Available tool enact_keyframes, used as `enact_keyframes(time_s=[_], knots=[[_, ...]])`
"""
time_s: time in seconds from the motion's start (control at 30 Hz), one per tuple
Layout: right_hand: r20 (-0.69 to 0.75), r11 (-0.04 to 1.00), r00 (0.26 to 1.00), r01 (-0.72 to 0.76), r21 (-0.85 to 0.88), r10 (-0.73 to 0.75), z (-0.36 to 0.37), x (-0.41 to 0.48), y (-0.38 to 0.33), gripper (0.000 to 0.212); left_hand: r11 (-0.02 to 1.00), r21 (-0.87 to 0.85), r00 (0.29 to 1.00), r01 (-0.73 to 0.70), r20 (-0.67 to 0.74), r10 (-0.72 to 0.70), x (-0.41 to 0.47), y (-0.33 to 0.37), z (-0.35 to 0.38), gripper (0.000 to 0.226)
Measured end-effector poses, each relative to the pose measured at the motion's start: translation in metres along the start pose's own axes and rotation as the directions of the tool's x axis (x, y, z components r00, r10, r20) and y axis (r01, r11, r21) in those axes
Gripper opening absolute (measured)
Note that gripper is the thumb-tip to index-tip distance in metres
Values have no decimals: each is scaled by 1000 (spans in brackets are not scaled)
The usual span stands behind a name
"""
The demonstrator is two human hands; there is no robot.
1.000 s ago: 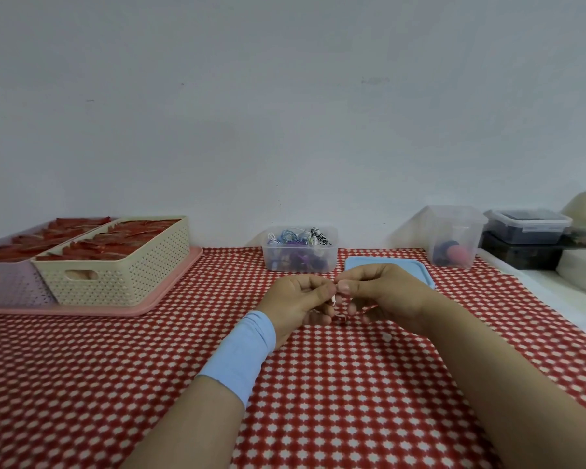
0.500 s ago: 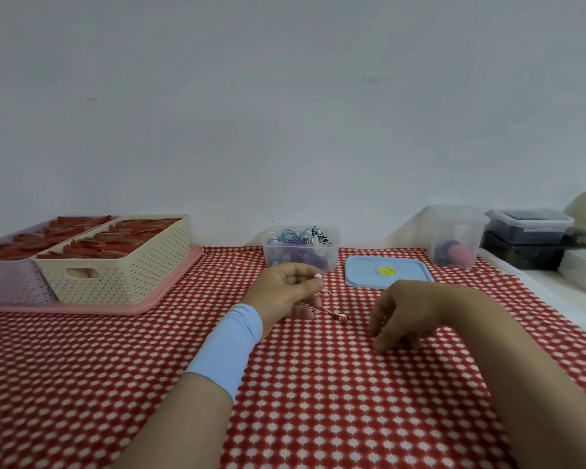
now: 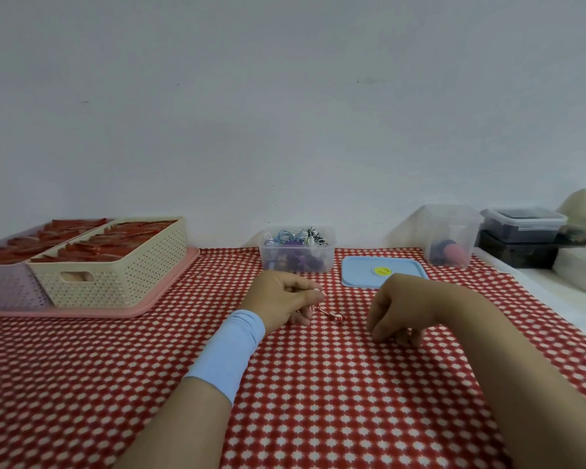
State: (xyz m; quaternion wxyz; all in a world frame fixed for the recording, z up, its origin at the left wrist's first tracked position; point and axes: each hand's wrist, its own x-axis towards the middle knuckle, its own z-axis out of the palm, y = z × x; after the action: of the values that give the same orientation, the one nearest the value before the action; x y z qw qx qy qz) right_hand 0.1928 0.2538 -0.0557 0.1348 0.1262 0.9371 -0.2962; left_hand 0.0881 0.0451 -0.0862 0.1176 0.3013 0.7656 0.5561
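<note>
My left hand point(image 3: 285, 299), with a light blue wristband, pinches a thin red-and-white cord point(image 3: 332, 314) between thumb and forefinger; the cord's free end trails onto the red-and-white patterned tablecloth point(image 3: 318, 384). My right hand point(image 3: 396, 313) hovers low over the cloth to the right of the cord, fingers curled downward with the tips at the fabric. Whether it holds anything small I cannot tell. The two hands are apart.
A clear tub of coloured cords point(image 3: 296, 248) stands at the back centre, its blue lid point(image 3: 383, 270) lying beside it. A cream basket point(image 3: 115, 262) and a lilac basket point(image 3: 4, 279) of red items sit on a pink tray point(image 3: 142, 304). More plastic containers point(image 3: 449, 235) stand back right.
The hands, joined at the cord a second ago, have separated. My right hand let go and dropped to the cloth on the right; my left hand keeps the cord.
</note>
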Motion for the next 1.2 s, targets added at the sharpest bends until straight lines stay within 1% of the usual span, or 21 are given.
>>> enact_keyframes(time_s=[0.07,0.13,0.2,0.27,0.33,0.43,0.5,0.57,0.7,0.77,0.83,0.9,1.0,1.07,1.13,1.2], knots=[[-94,997,994,53,59,-48,3,4,0,6,999,43,999,-7,39,6,0,0,3,18],[-182,993,979,102,63,-89,8,10,-1,8,997,81,998,-18,53,14,1,0,5,20],[-224,992,968,126,29,-116,13,15,-2,12,986,163,997,-33,76,21,0,0,5,18],[-229,992,965,126,-3,-123,17,19,-1,9,963,265,992,-56,124,23,0,-1,5,16],[-239,993,963,114,-40,-121,17,21,1,8,912,396,984,-104,175,36,0,1,5,20],[-246,996,965,81,-46,-90,14,20,2,8,794,582,973,-174,226,48,-1,8,7,24],[-261,997,962,76,-29,-81,14,20,2,6,760,622,974,-186,220,59,-2,12,8,25],[-290,997,953,82,-12,-82,14,20,3,7,718,668,978,-195,183,94,-1,13,10,29],[-351,994,933,100,50,-76,16,23,5,8,634,727,963,-264,156,222,-1,14,17,22],[-366,991,928,106,76,-71,16,24,4,7,609,739,953,-288,156,260,1,12,22,22],[-361,990,930,112,85,-74,17,25,5,8,592,753,956,-286,179,234,4,10,25,23],[-362,988,929,125,93,-83,19,25,5,10,578,767,960,-279,225,166,7,8,27,25],[-371,970,923,176,166,-104,20,25,4,18,602,759,967,-249,230,110,11,6,28,26],[-375,959,922,186,216,-94,20,24,2,13,652,726,975,-217,188,115,12,2,28,21],[-382,939,920,203,279,-86,21,22,1,9,760,624,983,-183,115,142,11,-2,28,19],[-396,895,915,242,374,-81,21,20,0,8,895,415,985,-162,17,170,11,-5,27,19]])
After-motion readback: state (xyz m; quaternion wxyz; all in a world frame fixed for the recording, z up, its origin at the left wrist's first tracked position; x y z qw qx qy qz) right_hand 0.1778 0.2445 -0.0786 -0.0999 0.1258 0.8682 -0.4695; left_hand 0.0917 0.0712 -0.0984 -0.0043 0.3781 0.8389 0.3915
